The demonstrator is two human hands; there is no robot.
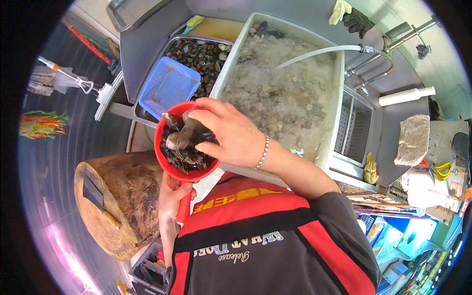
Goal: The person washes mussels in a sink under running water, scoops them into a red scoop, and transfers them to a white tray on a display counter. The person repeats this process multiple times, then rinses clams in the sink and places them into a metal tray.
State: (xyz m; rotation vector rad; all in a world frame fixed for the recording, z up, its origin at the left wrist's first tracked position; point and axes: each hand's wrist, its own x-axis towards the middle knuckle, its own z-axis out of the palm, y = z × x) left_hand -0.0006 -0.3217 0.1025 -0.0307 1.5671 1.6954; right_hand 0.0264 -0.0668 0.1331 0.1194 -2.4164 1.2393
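Observation:
My left hand (173,193) grips the handle of a red plastic scoop (159,155), low in front of my body. Dark shellfish (184,162) lie inside the scoop. My right hand (230,134), with a beaded bracelet at the wrist, reaches over the scoop's rim, its fingers spread around a blurred shell (182,136). Whether the fingers close on that shell is not clear. Beyond the scoop, a blue plastic basket (169,86) rests on a metal tray of small dark shellfish (206,62). A white tub (337,96) holds shellfish under cloudy water, with a hose (320,51) running into it.
A round wooden chopping block (121,206) with a cleaver (93,191) on it stands at lower left. Right of the tub are a sink with a perforated metal insert (352,125), taps (372,79), a white bottle (405,96) and a folded cloth (413,140). Gloves (339,11) hang at the top.

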